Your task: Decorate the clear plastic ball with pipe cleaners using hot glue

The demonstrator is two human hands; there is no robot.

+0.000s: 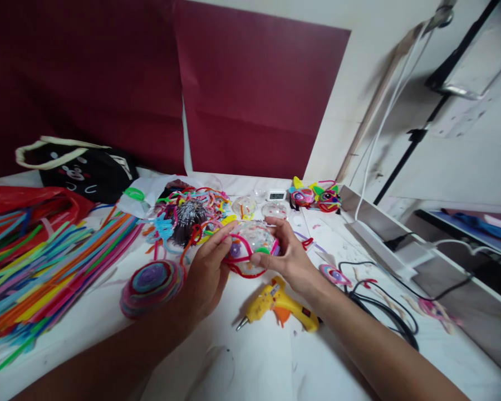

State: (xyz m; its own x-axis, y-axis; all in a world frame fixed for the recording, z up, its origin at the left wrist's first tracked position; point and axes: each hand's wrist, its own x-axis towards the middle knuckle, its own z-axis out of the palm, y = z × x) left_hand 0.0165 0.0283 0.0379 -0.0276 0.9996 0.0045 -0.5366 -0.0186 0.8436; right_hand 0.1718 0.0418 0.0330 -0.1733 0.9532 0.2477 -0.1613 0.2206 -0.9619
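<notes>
Between my two hands is a clear plastic ball (254, 236) trimmed with pink and red pipe cleaners, with purple and green pieces on its front. My left hand (211, 264) grips its left side, the thumb along the upper edge. On the right side, my right hand (288, 253) holds it with the thumb pressed at the green piece and fingers over the top. Just below the ball lies a yellow hot glue gun (278, 305), its metal nozzle pointing left. A round coil of multicoloured pipe cleaners (150, 284) rests left of my left hand.
Bundles of pipe cleaners (62, 273) cover the left side. Behind my hands sit a tangled pile of pipe-cleaner pieces (192, 211), a small digital timer (276, 195) and finished colourful ornaments (316, 196). A black cable (384, 312) curls at right, beside a power strip (379, 248).
</notes>
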